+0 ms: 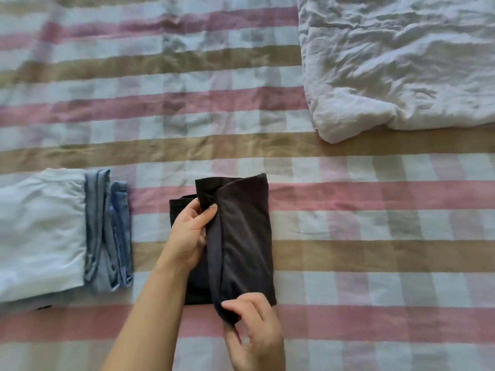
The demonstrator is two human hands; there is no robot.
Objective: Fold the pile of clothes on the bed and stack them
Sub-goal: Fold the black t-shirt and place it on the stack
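A black garment (243,236) lies partly folded on the striped bed in front of me. My left hand (190,234) pinches its raised fold near the far end, thumb on top of the cloth. My right hand (254,333) pinches the near end of the same fold at the garment's front edge. A stack of folded clothes (61,234) sits to the left: a pale blue piece on top, with blue and denim layers showing at its right edge.
The bed cover (375,250) has pink, tan and pale blue stripes. A crumpled white duvet (396,62) fills the far right corner. Flat cover stretches to the right of the black garment and beyond it.
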